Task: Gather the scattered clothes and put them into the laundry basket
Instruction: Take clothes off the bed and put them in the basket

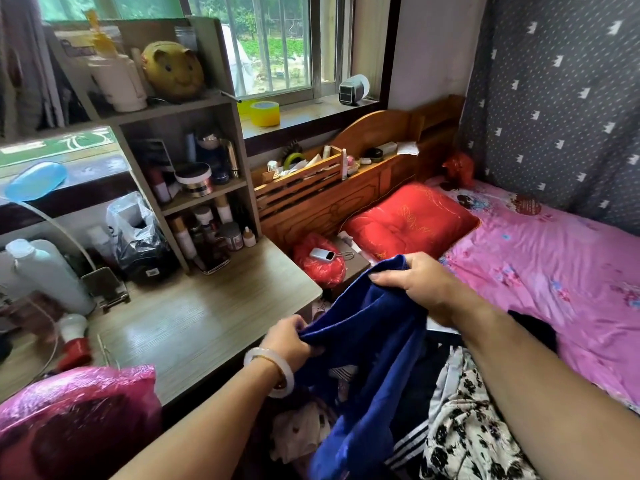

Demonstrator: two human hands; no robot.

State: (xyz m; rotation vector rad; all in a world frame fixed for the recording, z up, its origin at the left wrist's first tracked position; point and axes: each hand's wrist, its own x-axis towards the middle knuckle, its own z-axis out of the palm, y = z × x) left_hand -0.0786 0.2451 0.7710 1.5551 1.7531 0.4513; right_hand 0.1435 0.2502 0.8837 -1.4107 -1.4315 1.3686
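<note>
Close below us, we are holding up a blue garment [367, 341] between bed [554, 265] and surface [194, 327], left hand [289, 337] and right hand [420, 282] each gripping an edge. No basket is showing; we are judging it must be found next.

A dark blue garment [363, 348] hangs in the lower middle of the frame, its top edge stretched between two gripping points and its length drooping down in soft folds. Under it, at the bottom centre and right, lies a heap of clothes: a black-and-white floral piece [464, 431], a dark one with white stripes [408, 445] (partly covered), and a pale crumpled one [298, 434].
</note>
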